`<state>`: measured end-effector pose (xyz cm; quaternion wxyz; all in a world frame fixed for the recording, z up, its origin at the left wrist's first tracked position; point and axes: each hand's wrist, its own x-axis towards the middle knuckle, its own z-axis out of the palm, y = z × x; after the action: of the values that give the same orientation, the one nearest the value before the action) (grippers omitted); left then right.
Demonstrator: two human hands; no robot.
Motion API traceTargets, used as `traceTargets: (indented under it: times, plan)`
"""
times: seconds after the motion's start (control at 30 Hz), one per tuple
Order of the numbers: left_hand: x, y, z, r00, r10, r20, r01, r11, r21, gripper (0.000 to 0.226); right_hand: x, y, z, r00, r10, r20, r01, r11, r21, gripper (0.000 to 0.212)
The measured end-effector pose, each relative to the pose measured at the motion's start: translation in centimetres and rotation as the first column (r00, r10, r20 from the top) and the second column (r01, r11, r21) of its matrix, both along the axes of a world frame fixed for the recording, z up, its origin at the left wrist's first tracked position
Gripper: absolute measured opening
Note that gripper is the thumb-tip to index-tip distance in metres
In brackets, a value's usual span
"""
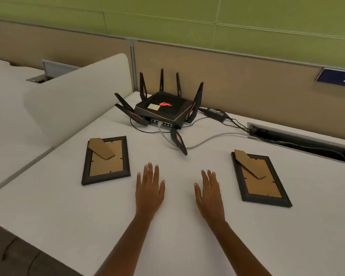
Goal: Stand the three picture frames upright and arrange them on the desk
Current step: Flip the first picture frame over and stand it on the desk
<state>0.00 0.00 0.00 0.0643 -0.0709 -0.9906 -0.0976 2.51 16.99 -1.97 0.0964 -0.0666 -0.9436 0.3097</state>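
Both hands flat, palms down, fingers spread, holding nothing: left hand [150, 188] and right hand [208, 193] side by side on the white desk [177, 226], slightly apart. Left frame [106, 160] just beside the left hand, face down, cardboard back and easel flap up. Right frame [260, 178] near the right hand, also face down, flap partly lifted. Only two frames in view. Black router [161, 108] behind, antennas raised; its cables [211, 136] trail right into a desk slot [299, 134]. Blue sign [339, 77] cut off at edge.
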Motion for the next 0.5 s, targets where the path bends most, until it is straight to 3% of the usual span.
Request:
traceTargets:
  times: [0.13, 0.4, 0.5]
  plan:
    - [-1.3, -4.1, -0.1, 0.997, 0.065, -0.030, -0.064, 0.997, 0.040, 0.073, -2.1, -4.6, -0.2, 0.997, 0.070, 0.015, -0.070, 0.998, 0.000, 0.052]
    - [-3.5, -10.8, -0.3, 0.984, 0.131, -0.119, -0.120, 0.988, 0.099, 0.041, -5.9, -11.9, -1.0, 0.973, 0.208, 0.099, -0.210, 0.978, 0.008, 0.056]
    - [-4.2, -13.0, -0.8, 0.981, 0.165, -0.100, -0.149, 0.977, 0.152, 0.040, -6.6, -14.1, -1.1, 0.959, 0.244, 0.145, -0.249, 0.968, 0.013, 0.057]
